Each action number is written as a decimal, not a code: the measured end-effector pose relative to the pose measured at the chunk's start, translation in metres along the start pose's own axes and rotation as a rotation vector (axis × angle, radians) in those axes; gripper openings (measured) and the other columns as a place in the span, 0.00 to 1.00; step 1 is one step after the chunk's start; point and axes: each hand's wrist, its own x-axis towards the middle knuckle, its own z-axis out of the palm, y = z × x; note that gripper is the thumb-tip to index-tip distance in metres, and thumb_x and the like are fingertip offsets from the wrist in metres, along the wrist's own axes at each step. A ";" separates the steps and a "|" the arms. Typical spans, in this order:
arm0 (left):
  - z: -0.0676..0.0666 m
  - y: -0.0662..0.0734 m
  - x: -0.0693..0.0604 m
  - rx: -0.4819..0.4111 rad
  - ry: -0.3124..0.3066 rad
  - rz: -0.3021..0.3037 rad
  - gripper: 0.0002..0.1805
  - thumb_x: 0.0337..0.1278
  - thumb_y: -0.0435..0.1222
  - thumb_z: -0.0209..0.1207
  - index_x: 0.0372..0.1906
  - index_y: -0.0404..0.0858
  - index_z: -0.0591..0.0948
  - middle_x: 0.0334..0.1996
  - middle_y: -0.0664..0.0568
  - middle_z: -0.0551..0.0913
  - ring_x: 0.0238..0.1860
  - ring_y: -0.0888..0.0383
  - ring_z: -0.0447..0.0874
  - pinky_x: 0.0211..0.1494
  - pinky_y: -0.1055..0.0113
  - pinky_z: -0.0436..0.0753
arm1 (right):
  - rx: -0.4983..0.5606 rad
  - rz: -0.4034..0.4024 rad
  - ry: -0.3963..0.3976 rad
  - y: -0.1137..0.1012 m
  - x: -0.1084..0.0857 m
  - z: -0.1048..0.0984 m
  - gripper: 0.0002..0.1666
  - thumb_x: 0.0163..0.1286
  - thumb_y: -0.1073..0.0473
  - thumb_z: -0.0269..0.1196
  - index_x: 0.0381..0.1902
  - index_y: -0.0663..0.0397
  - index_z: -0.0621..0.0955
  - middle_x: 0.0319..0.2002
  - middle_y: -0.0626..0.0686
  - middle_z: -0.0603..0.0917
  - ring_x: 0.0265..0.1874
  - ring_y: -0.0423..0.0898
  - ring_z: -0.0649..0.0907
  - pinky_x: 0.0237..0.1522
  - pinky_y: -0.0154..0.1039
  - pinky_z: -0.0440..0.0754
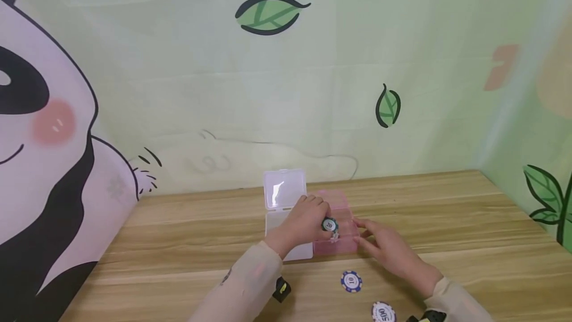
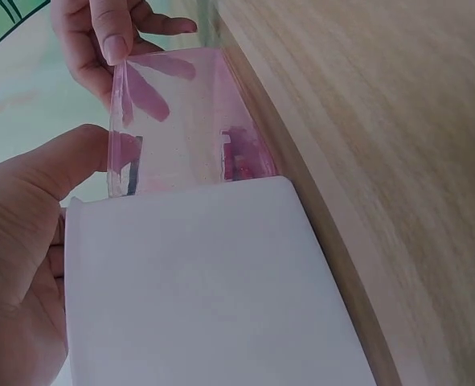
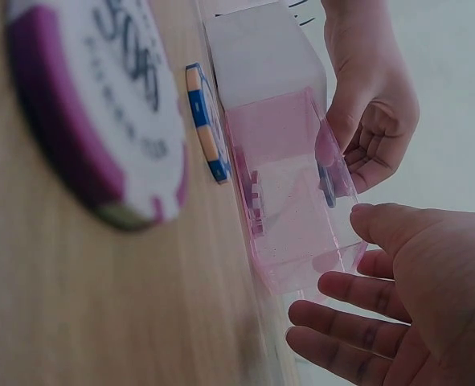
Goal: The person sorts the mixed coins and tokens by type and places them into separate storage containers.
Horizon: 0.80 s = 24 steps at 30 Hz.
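My left hand [image 1: 306, 220] pinches a green-edged poker chip [image 1: 329, 224] marked 20 over an uncovered pink see-through box [image 1: 341, 247]. The chip dips inside the box's top in the right wrist view. At the box's right end is my right hand [image 1: 393, 252], thumb and fingers extended, with the thumb touching the upper edge. Through the pink wall, a pinkish chip [image 3: 257, 205] shows at the bottom. A blue-edged chip [image 1: 351, 281] marked 10 lies in front of the box. Closer to me is a purple-edged chip [image 3: 100, 104] marked 500.
A white box [image 1: 300, 252] with its lid [image 1: 285, 190] raised stands against the pink box's left side. Both are on a wooden table [image 1: 201, 232] backed by a printed cloth [image 1: 313, 83]. Black wrist devices [image 1: 281, 289] show near both sleeves.
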 end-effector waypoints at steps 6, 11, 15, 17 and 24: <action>0.000 0.000 0.002 0.018 -0.017 0.011 0.20 0.47 0.51 0.68 0.39 0.43 0.80 0.36 0.58 0.80 0.43 0.59 0.73 0.48 0.68 0.70 | -0.005 0.001 0.004 0.001 0.000 0.001 0.27 0.69 0.55 0.60 0.63 0.61 0.72 0.56 0.61 0.81 0.43 0.50 0.86 0.43 0.42 0.86; -0.003 0.000 0.002 0.019 -0.016 0.018 0.21 0.48 0.51 0.68 0.42 0.42 0.80 0.39 0.57 0.82 0.46 0.58 0.75 0.50 0.66 0.70 | -0.008 0.008 -0.003 0.001 0.000 0.003 0.27 0.69 0.56 0.60 0.63 0.61 0.72 0.56 0.60 0.81 0.44 0.50 0.86 0.43 0.42 0.85; -0.002 0.000 0.001 0.020 -0.005 0.021 0.20 0.48 0.51 0.68 0.42 0.43 0.80 0.39 0.57 0.82 0.45 0.58 0.74 0.50 0.67 0.70 | -0.008 0.002 -0.003 0.001 0.000 0.003 0.27 0.68 0.57 0.60 0.63 0.61 0.72 0.56 0.61 0.81 0.44 0.50 0.86 0.43 0.43 0.85; -0.002 0.000 0.000 0.021 -0.002 0.021 0.20 0.48 0.51 0.67 0.42 0.43 0.80 0.39 0.57 0.81 0.45 0.59 0.74 0.49 0.67 0.71 | -0.007 -0.001 -0.003 0.001 0.000 0.003 0.27 0.68 0.57 0.60 0.63 0.61 0.72 0.56 0.61 0.81 0.43 0.50 0.86 0.43 0.43 0.85; -0.002 0.001 -0.002 0.021 0.007 0.020 0.20 0.49 0.51 0.67 0.42 0.43 0.80 0.39 0.57 0.81 0.44 0.59 0.74 0.48 0.68 0.70 | -0.007 0.006 -0.010 0.002 0.000 0.003 0.27 0.69 0.57 0.60 0.63 0.60 0.72 0.55 0.60 0.82 0.43 0.50 0.85 0.44 0.45 0.85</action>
